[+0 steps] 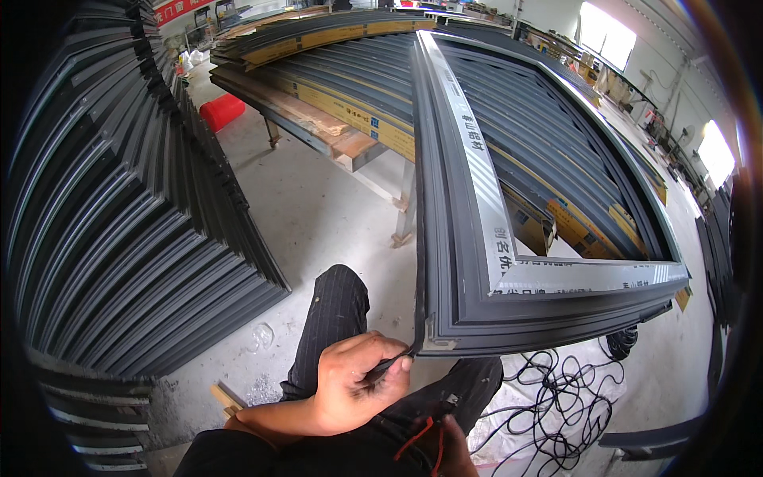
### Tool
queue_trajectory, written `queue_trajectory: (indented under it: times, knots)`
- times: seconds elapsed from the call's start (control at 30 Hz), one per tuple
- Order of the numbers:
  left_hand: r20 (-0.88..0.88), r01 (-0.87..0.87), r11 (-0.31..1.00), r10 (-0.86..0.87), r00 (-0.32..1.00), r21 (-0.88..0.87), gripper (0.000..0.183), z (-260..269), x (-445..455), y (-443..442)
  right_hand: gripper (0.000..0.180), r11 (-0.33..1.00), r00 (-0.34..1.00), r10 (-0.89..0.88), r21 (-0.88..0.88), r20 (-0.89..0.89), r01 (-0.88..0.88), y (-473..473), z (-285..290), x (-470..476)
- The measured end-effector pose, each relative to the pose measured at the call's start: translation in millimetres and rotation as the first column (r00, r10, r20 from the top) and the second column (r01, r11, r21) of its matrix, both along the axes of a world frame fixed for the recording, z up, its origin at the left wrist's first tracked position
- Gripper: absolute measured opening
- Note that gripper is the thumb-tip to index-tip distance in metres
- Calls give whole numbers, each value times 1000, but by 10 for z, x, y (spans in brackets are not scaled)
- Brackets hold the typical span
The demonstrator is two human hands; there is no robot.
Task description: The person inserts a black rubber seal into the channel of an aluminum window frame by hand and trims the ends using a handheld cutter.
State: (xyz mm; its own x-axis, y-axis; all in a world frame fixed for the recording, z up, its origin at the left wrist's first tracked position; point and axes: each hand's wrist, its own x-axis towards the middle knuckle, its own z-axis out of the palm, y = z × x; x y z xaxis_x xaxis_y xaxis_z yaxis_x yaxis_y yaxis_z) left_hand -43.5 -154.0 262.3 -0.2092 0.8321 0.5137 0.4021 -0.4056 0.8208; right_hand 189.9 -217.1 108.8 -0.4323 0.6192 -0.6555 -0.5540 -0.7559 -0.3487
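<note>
A dark grey aluminium window frame (pixel 477 313) stands before me, its inner faces covered with white printed protective film (pixel 471 137). Along its left outer edge runs a thin black sealing strip (pixel 419 256). At the frame's near lower corner, my left hand (pixel 363 378) pinches that strip between thumb and fingers, close to the corner's edge. Low in the picture, over my lap, my right hand (pixel 458 447) holds a hand tool with red handles (pixel 414 439). The tool's dark head is blurred, so its exact kind is unclear.
Stacked dark profile frames (pixel 149 238) rise on the left. Behind the frame, a wooden-topped bench (pixel 334 140) carries many long profiles (pixel 357 65). A tangled black cord (pixel 548 393) lies on white sheeting at right. A red bucket (pixel 222 112) lies on the floor.
</note>
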Motion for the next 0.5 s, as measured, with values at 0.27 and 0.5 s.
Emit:
queue_trajectory:
  times: [0.27,0.5]
  knots:
    - [213,263,960,-238,948,-97,4,-83,-128,30,36,983,968,181,70,-176,-171,-182,68,-13]
    - [370,465,865,-376,849,-187,10,79,-729,142,31,786,843,363,355,396,-506,172,669,-325]
